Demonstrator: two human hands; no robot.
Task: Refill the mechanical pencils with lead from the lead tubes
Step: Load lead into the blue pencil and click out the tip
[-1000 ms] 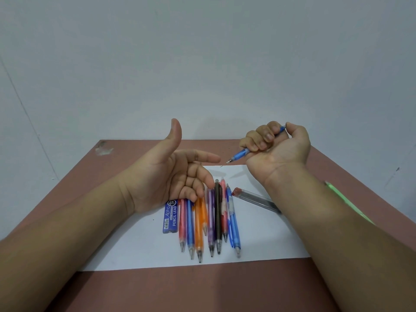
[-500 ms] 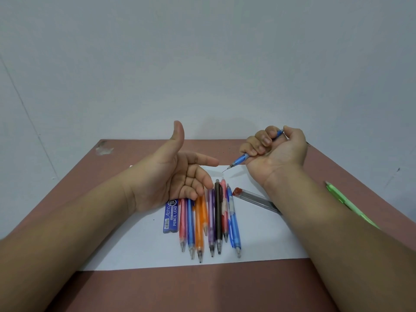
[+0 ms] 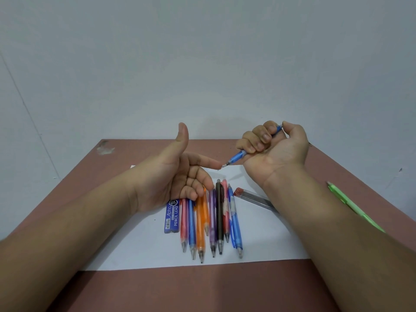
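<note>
My right hand [image 3: 276, 149] grips a blue mechanical pencil [image 3: 237, 157] in a fist, thumb over its top end, tip pointing left and down. The metal tip meets the tip of my left index finger. My left hand [image 3: 177, 176] is held palm up above the paper, thumb raised, index finger straight, the other fingers loosely curled and holding nothing. Below it several mechanical pencils [image 3: 211, 221] lie side by side on white paper [image 3: 139, 248], tips toward me. A blue lead tube [image 3: 172, 216] labelled "Pencil Lead" lies at their left. A clear lead tube [image 3: 254, 198] with a red cap lies at their right.
The paper lies on a reddish-brown table [image 3: 202, 291] set against a pale wall. A green pencil [image 3: 355, 208] lies on the table to the right of my right forearm. A scuffed patch [image 3: 105, 149] marks the table's far left corner.
My right hand has tilted the pencil tip down and left until it touches my left index fingertip. My left hand has barely moved.
</note>
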